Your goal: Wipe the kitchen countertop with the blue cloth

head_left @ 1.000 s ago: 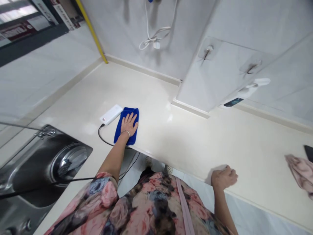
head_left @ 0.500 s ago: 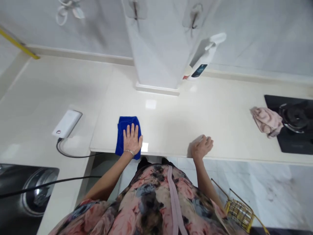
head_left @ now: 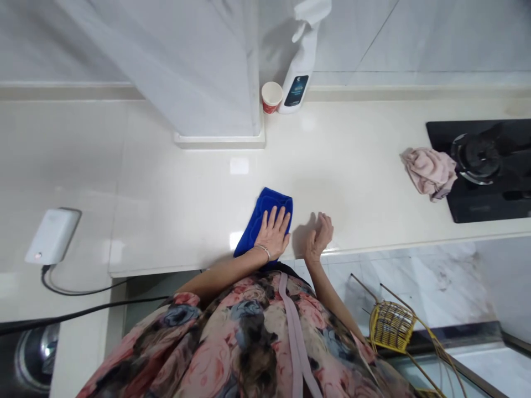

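Observation:
My left hand (head_left: pixel 274 233) lies flat, fingers spread, pressing a folded blue cloth (head_left: pixel 262 216) onto the cream countertop (head_left: pixel 357 182) near its front edge. Just to the right, my right hand (head_left: pixel 318 239) rests on the counter's front edge with its fingers loosely bent and nothing in it. The two hands are about a hand's width apart. A bracelet circles my left wrist.
A white pillar (head_left: pixel 199 66) stands at the back, with a paper cup (head_left: pixel 271 97) and a white spray bottle (head_left: pixel 299 66) beside it. A pink rag (head_left: pixel 429 171) lies by the black gas hob (head_left: pixel 485 166). A white power bank (head_left: pixel 52 236) sits left; a yellow wire basket (head_left: pixel 392 326) stands below.
My left hand has slid the blue cloth rightward along the counter, away from the power bank. My right hand now sits close beside it, with fingers looser than before. My view has swung right.

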